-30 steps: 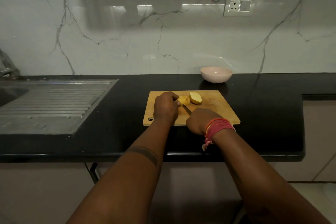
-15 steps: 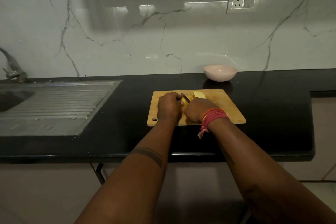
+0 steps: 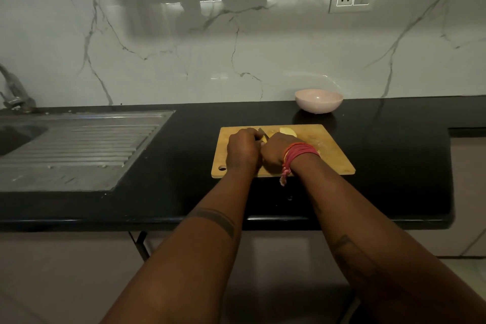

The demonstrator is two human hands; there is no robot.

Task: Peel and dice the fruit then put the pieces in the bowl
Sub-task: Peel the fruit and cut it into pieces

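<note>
1. While both fists sit side by side on the cutting board (image 3: 331, 158), the left hand (image 3: 243, 151) curls closed over mostly hidden fruit.
2. Right hand (image 3: 276, 151) clamps the knife (image 3: 263, 133), blade pointing to 11 o'clock.
3. Fruit slice (image 3: 288, 131) lies at 12 o'clock of the right hand.
4. Bowl (image 3: 319, 101) sits at 1 o'clock, off the board.

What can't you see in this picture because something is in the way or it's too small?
- Head view: the fruit being cut is hidden under the left hand and right hand; only one pale piece shows.
- The knife: only its tip peeks out; the handle is hidden in the right hand's grip.
- The bowl: too far off to be sure it holds nothing.
- The sink and tap are cut off by the left edge.
</note>
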